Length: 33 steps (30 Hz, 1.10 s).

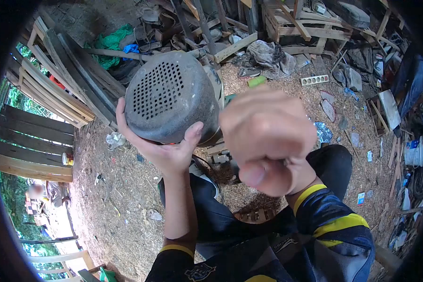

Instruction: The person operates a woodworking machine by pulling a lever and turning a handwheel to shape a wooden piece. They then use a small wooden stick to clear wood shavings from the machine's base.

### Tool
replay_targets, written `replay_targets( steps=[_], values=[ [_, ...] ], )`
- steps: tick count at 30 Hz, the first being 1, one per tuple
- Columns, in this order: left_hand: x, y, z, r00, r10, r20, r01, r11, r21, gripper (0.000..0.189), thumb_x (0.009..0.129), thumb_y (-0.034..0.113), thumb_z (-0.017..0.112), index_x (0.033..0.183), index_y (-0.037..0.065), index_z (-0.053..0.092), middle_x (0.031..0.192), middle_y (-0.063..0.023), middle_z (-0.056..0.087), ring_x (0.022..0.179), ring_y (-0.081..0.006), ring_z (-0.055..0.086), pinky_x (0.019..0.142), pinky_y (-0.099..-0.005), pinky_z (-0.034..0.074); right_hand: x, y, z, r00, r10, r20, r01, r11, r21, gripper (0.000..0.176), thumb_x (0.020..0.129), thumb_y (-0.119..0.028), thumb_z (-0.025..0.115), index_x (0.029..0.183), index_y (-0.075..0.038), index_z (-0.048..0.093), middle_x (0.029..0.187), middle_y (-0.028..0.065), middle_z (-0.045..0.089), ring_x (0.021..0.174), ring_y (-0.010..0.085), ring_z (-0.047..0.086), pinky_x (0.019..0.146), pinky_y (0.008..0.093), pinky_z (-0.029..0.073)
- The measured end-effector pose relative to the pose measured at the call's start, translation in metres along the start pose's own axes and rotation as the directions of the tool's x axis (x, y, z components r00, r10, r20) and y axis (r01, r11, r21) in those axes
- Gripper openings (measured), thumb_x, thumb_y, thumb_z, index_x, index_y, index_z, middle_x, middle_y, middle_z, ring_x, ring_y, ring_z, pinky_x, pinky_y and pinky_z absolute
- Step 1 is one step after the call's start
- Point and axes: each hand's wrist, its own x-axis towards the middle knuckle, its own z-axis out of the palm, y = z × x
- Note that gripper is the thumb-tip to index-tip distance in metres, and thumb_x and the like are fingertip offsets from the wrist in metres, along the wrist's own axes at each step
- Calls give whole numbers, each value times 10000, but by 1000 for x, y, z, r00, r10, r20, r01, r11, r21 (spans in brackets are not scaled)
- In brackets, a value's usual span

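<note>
A grey, dusty metal fan cover (195, 101) with a grid of square holes, like that of an electric motor, is tilted up toward me. My left hand (167, 152) grips its lower rim, thumb at the right and fingers spread around the left side. Whatever lies behind the cover is mostly hidden, though a bit of machine body shows at its right edge. Close to the camera, my right hand (268, 136) is curled into a fist, slightly blurred, to the right of the cover. Its fingers hide anything they may hold.
A white power strip (314, 80) lies on the wood-chip-covered ground (122, 197). Wooden boards (56, 94) lean at the left. Rags (268, 54), scrap and a wooden crate (310, 28) fill the back. A white bucket (414, 152) stands at the right.
</note>
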Motion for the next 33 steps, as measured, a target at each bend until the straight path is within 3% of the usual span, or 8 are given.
replay_targets(
  steps=[3,6,8,11,21,24,29,33],
  values=[
    [1,-14,-14,986,131,107,-135,990,33,1305,620,410,1005,1582,15,217,1472,-194,421,1361,-314,489,1158,-468,417,-19,-11,9,995,-69,-75,64,995,-71,329,943,-297,648,740,-51,569,605,44,550,480,221,514,477,366,399],
    [-2,-5,-14,993,63,101,-64,998,12,1303,612,385,1013,1580,24,220,1473,-185,425,1359,-311,488,1164,-468,410,-33,-17,14,993,-113,-38,113,993,14,310,932,-252,613,720,-40,535,577,46,524,439,213,483,446,362,377],
    [-6,1,-16,992,16,123,-17,1000,5,1296,616,351,1016,1584,32,215,1480,-186,422,1361,-308,486,1165,-465,407,-34,-31,7,999,4,46,-8,997,71,221,782,-173,632,626,-52,533,609,79,517,471,278,530,466,381,432],
    [-5,6,-18,989,-7,150,4,1000,15,1283,631,303,1015,1591,45,205,1491,-196,418,1360,-304,486,1165,-455,405,-37,-33,10,1000,18,15,-19,996,84,232,783,-163,620,614,-51,506,580,70,480,450,277,495,452,393,395],
    [-1,5,-15,986,-35,165,16,993,118,1255,700,331,992,1606,36,174,1493,-236,443,1337,-319,511,1154,-445,401,-37,-44,22,932,292,-214,-306,951,-34,312,887,-191,625,652,-9,532,615,98,531,518,269,534,529,393,413],
    [-4,3,-15,988,-24,152,5,992,126,1267,692,368,991,1605,33,180,1493,-241,445,1354,-333,494,1167,-468,375,-49,-41,21,975,143,-171,-147,989,-12,307,871,-187,629,644,-14,515,607,94,521,505,264,510,518,387,396],
    [-3,1,-19,991,-7,135,-35,951,306,1266,682,469,973,1596,25,217,1490,-256,475,1388,-389,459,1219,-522,251,-51,-37,19,977,163,-137,-158,986,48,290,922,-159,595,690,-10,503,629,73,504,548,201,488,532,351,375],
    [-2,6,-24,988,-15,153,-25,966,257,1224,738,499,922,1617,17,218,1540,-274,449,1436,-419,424,1247,-547,174,-58,-33,17,970,206,-133,-195,977,87,223,981,-162,573,833,-2,522,762,59,546,682,141,497,613,297,389]
  ],
)
